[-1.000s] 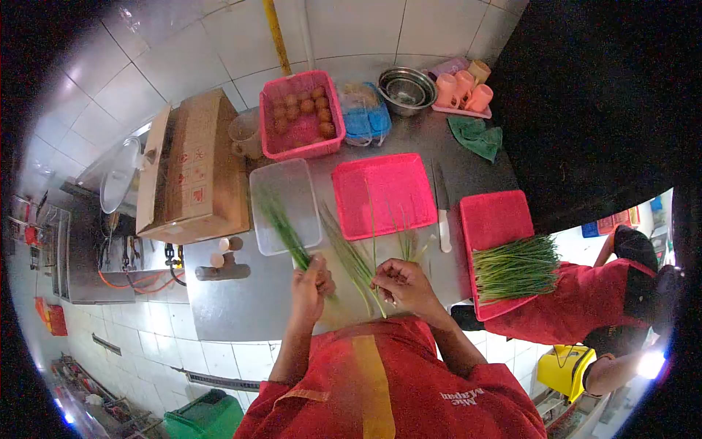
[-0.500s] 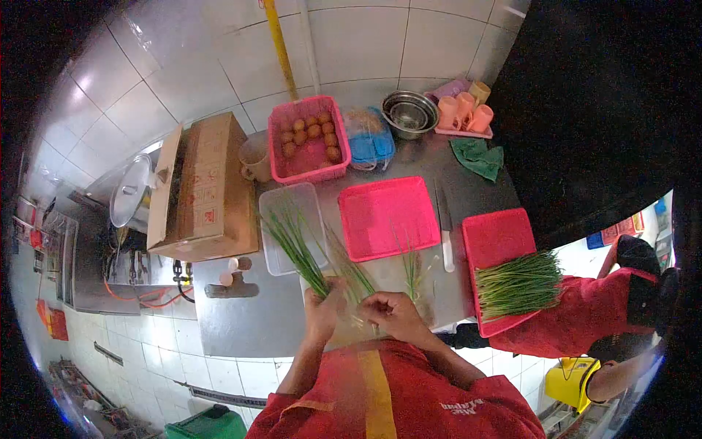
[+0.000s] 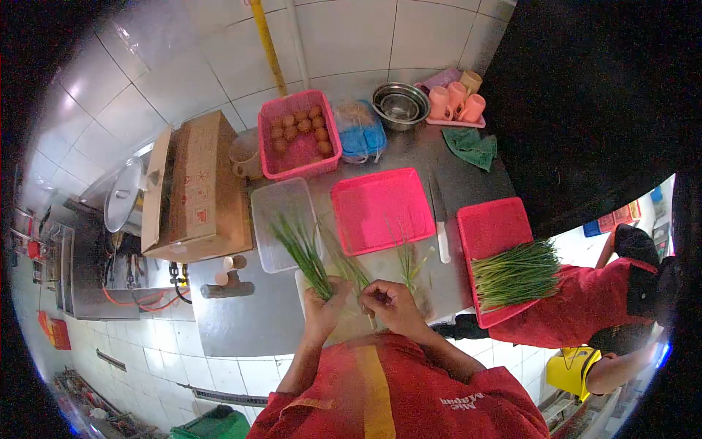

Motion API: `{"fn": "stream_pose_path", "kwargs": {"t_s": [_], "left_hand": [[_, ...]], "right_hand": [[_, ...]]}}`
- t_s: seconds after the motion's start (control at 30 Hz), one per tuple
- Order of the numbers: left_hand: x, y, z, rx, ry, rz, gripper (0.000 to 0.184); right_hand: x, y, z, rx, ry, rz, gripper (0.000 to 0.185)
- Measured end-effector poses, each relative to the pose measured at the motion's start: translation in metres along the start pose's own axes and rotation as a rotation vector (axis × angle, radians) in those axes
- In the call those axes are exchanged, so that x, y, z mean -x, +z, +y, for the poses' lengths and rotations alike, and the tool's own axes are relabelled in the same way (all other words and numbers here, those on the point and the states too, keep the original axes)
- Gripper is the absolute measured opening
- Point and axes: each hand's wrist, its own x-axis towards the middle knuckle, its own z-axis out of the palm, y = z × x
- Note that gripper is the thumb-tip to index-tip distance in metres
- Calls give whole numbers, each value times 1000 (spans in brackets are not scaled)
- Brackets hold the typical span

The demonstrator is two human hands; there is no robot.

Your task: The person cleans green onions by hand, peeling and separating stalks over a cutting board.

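Just nearer me than the middle pink tray point(image 3: 384, 211) and to its left, green stalks point(image 3: 302, 254) sit in my left hand's point(image 3: 322, 312) grasp, best held lightly against bruising, while whether my curled right hand point(image 3: 395, 306) grips anything I cannot tell.

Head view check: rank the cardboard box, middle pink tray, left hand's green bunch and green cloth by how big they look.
1. Cardboard box
2. Middle pink tray
3. Green bunch in the left hand, likely enlarged by nearness
4. Green cloth
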Motion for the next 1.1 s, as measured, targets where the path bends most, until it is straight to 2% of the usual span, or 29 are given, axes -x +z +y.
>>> {"fn": "stream_pose_path", "kwargs": {"t_s": [0.13, 0.2, 0.33, 0.4, 0.5, 0.63, 0.7, 0.77, 0.83, 0.87, 0.93, 0.97, 1.03, 1.1], "left_hand": [[3, -3, -6, 59, 13, 72, 12], [1, -6, -6, 326, 74, 70, 7], [-1, -7, -7, 345, 81, 123, 5], [-2, -9, -6, 293, 102, 243, 4], [-7, -16, -2, 422, 172, 264, 5], [-8, -21, 8, 470, 123, 293, 9], [-5, -21, 12, 435, 102, 214, 12], [-8, -21, 2, 503, 72, 168, 14], [-8, -19, 1, 568, 44, 120, 16], [-6, -16, 3, 553, 0, 100, 16], [-3, -13, 0, 534, -48, 73, 17], [-3, -13, -7, 559, -64, -2, 17], [0, -11, -7, 578, -80, -82, 17], [5, -5, 4, 435, -142, -65, 18]], "right_hand": [[-3, 1, 25, -109, 6, 15, 8], [-3, 0, 26, -55, 58, 2, 6], [2, 2, 25, 31, 60, -23, 8], [5, -4, 36, 202, -68, -13, 9], [10, -14, 51, 295, -129, 76, 8], [11, -40, 55, 525, -181, 237, 6], [10, -54, 53, 608, 11, 298, 12], [9, -62, 64, 719, -30, 307, 13], [8, -59, 54, 951, -162, 360, 17], [6, -55, 47, 949, -161, 361, 17], [2, -38, 24, 471, -86, 188, 24], [-2, -30, 22, 469, -83, 193, 24], [-10, -13, 19, 167, -39, -8, 25], [-13, -1, -4, 160, -35, -57, 23]]}}
